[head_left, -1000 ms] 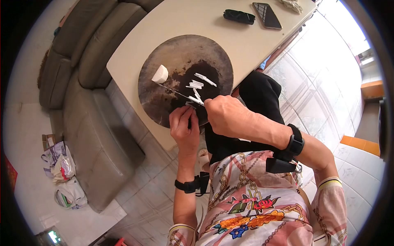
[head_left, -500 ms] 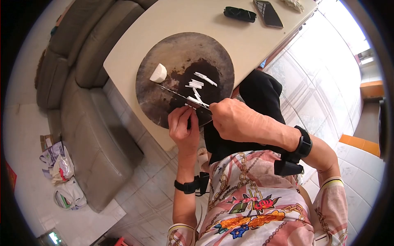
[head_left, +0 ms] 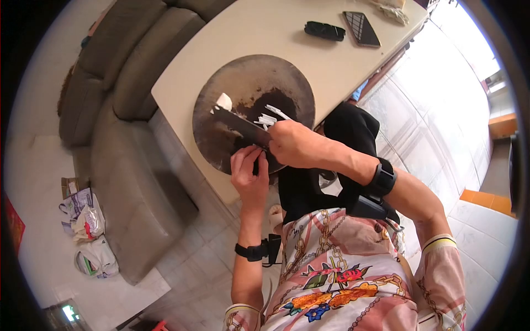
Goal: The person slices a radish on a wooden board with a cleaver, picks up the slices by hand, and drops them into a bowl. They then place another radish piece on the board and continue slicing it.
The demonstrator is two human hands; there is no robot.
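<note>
On the round dark chopping board my right hand grips a kitchen knife. Its broad dark blade points up and left, with the flat face showing. Just below the blade, at the board's near edge, my left hand has its fingertips pinched together; what they hold is hidden. Several thin white strips lie past the knife, partly covered by my right hand. A white vegetable chunk sits by the blade's tip, partly behind it.
The board rests on a cream table. Farther back lie a black case, a phone and a pale bundle. A grey sofa stands left of the table, with bags on the floor beyond it.
My right hand has moved slightly up and left, and the knife has tilted from edge-on to show its flat face. It now hides more strips. My left hand stays pinched near the board's edge.
</note>
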